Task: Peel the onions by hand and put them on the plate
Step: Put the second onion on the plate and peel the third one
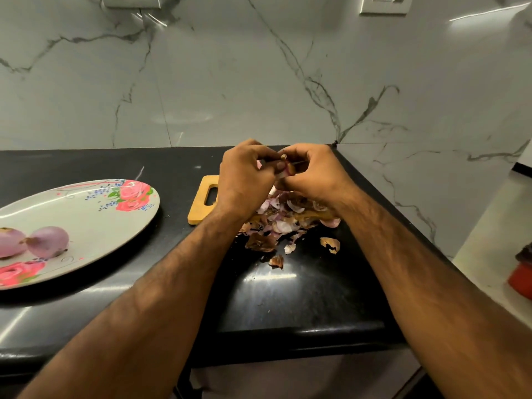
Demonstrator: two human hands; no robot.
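Step in hand: mid-peel, by my read. The left hand (244,174) and right hand (311,175) are close together, fingers curled, both pinching one small onion (283,168) between them. It's mostly hidden; only a pale-pink sliver and the stem end show. The peel pile (282,220) is at 6 o'clock of the hands, across cutting board (201,203) and tabletop (288,298). The plate (86,214) is at 8 o'clock, well apart, with two peeled onions (49,241) on it. Next move probably calls for stripping any skin left, then a long carry left to the plate.

Two peeled onions (49,241), one plate (95,214)
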